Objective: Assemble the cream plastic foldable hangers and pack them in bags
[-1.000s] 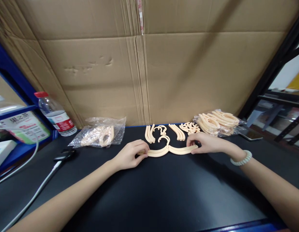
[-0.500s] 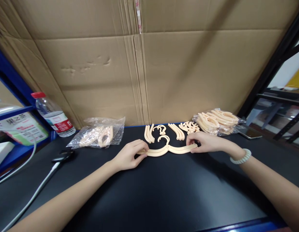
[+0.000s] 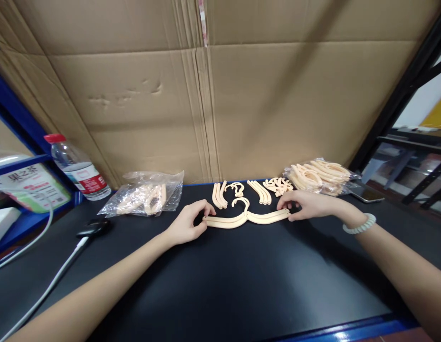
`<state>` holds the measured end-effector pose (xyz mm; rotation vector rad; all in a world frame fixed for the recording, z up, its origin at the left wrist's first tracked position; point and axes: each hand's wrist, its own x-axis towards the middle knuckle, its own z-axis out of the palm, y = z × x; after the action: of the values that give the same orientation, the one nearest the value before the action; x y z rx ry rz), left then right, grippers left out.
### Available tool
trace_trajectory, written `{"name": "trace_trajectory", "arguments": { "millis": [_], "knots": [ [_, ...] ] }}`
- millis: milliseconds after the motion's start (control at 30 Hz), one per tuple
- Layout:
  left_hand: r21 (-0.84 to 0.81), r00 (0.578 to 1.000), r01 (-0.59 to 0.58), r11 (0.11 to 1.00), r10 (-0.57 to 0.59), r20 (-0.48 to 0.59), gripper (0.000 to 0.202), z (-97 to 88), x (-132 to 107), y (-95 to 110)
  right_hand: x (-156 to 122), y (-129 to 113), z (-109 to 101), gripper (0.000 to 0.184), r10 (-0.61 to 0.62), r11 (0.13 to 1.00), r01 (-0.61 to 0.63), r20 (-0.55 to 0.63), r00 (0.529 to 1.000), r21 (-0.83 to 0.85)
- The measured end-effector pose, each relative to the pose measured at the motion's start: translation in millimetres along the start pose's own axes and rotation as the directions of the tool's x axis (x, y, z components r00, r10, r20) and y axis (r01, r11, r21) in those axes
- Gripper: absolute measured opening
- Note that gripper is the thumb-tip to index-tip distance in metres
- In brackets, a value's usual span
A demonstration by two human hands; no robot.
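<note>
A cream plastic folding hanger (image 3: 227, 222) lies on the black table, its two curved arms spread to either side and its hook (image 3: 246, 204) pointing away from me. At its left end is my left hand (image 3: 188, 223), thumb and fingers parted around the tip without a visible grip. My right hand (image 3: 309, 206) is at the opposite tip, fingers bent and apart from the thumb, also with no visible grip. Behind the hanger lie loose hanger arms (image 3: 219, 194), more arms (image 3: 259, 192), a few hooks (image 3: 236, 188) and a pile of small hooks (image 3: 278, 185).
Clear bags of cream hanger parts lie at left (image 3: 144, 197) and right (image 3: 320, 175), with a phone (image 3: 366, 192) beside the right one. A red-capped bottle (image 3: 81, 171), a black device (image 3: 93, 228) and its white cable (image 3: 52, 280) are on the left. Cardboard (image 3: 142, 114) stands behind.
My left hand has moved slightly left and my right hand slightly right, loosening from the hanger's ends. More of both tips shows now. The hanger stays flat and spread.
</note>
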<state>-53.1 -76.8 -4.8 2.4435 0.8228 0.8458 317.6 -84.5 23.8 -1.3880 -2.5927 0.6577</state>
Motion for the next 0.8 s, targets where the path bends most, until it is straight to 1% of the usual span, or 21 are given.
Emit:
{"name": "trace_trajectory", "arguments": {
  "millis": [100, 233, 333, 400, 500, 567, 800],
  "knots": [
    [-0.042, 0.999, 0.028, 0.999, -0.030, -0.039, 0.014, -0.9, 1, -3, -2, 1, -1, 0.032, 0.004, 1.000, -0.004, -0.001, 1.000, -0.014],
    [-0.035, 0.982, 0.106, 0.994, -0.111, -0.150, 0.007, 1.3, 3, -12, -3, 2, -1, 0.030, 0.003, 1.000, -0.004, -0.035, 0.999, -0.017],
    [0.001, 0.961, 0.170, 0.986, -0.165, -0.224, 0.008, 3.1, 5, -19, -1, 1, -1, 0.025, 0.000, 1.000, -0.001, -0.138, 0.990, -0.008],
    [0.027, 0.954, 0.188, 0.982, -0.175, -0.244, 0.010, 3.7, 5, -23, 1, 0, -1, 0.022, -0.022, 0.999, 0.015, -0.226, 0.974, -0.031],
    [0.058, 0.958, 0.187, 0.981, -0.168, -0.234, 0.013, 4.0, 5, -26, 3, 0, 0, 0.020, -0.053, 0.996, 0.026, -0.328, 0.943, -0.086],
    [0.090, 0.965, 0.181, 0.979, -0.159, -0.210, 0.016, 4.1, 4, -27, 5, 2, 1, 0.021, -0.061, 0.994, 0.021, -0.368, 0.928, -0.110],
    [0.174, 0.982, 0.146, 0.974, -0.121, -0.144, 0.031, 4.7, 3, -34, 7, 4, 5, 0.017, -0.058, 0.989, -0.001, -0.404, 0.913, -0.145]
  ]
}}
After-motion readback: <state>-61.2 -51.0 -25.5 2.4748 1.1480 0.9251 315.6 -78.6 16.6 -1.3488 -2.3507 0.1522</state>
